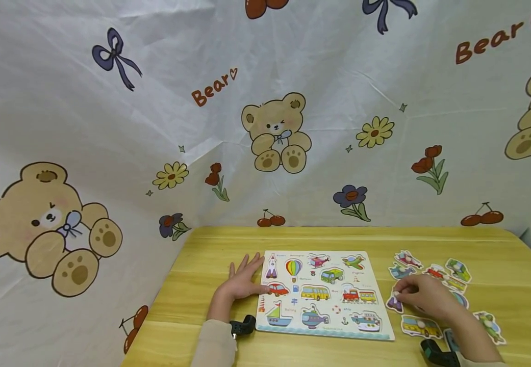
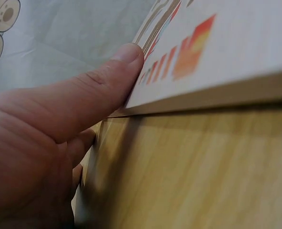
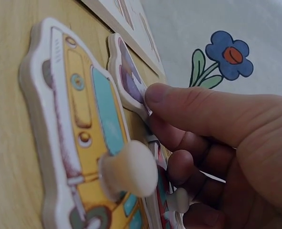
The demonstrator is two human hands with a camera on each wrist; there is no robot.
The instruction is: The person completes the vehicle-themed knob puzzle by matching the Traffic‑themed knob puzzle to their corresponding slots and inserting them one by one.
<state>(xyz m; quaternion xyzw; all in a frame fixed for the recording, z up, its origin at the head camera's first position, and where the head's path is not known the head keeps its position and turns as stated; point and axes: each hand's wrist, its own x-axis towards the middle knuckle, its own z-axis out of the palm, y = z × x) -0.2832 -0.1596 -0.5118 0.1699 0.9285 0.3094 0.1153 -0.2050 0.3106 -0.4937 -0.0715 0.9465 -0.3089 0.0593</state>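
Observation:
A white puzzle board (image 1: 320, 295) printed with vehicles lies on the table. At its left edge rests my left hand (image 1: 242, 284), fingers spread on the table and thumb touching the board; the left wrist view shows the thumb (image 2: 102, 86) against the board's side and top. To the right of the board, my right hand (image 1: 423, 293) pinches the rocket piece (image 1: 394, 303) between thumb and forefinger. In the right wrist view that purple-and-white piece (image 3: 126, 71) is partly covered by the fingertips; its knob is hidden. The yellow bus piece (image 1: 421, 326) with a round knob (image 3: 136, 169) lies close by.
Several more knobbed pieces lie around the right hand, among them a helicopter (image 1: 407, 259), a green truck (image 1: 458, 270), a train (image 1: 451, 280) and a plane (image 1: 490, 326). Behind the wooden table (image 1: 228, 239) hangs a white bear-print cloth (image 1: 320, 193).

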